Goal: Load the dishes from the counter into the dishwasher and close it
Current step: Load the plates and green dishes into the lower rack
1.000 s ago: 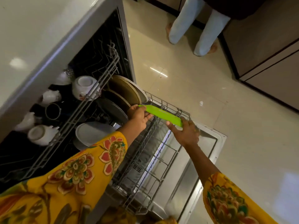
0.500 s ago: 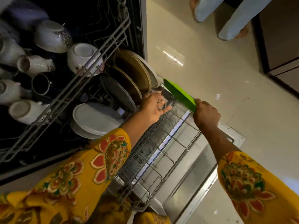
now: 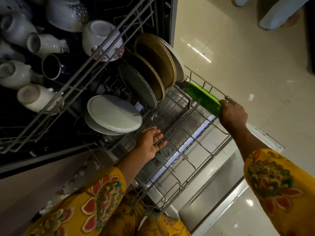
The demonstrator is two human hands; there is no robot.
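The dishwasher stands open with its lower wire rack [image 3: 201,145] pulled out over the dropped door [image 3: 214,193]. My right hand [image 3: 232,114] grips the near end of a bright green plate [image 3: 202,97], which stands on edge at the rack's far right corner, beside the white plate [image 3: 179,65]. Brown plates [image 3: 156,65], a grey speckled plate [image 3: 136,86] and two white oval plates [image 3: 112,113] fill the rack's back. My left hand [image 3: 151,142] hovers open, palm up, over the rack's middle and holds nothing.
The upper rack [image 3: 95,65] holds white cups, jugs, a bowl [image 3: 100,38] and a dark mug [image 3: 51,66]. Another person's legs [image 3: 279,12] stand on the tiled floor at the top right. The front half of the lower rack holds no dishes.
My right hand has lowered the green plate into the rack's far right corner. My left hand let go of the rack area near the plates and drew back toward me, palm open.
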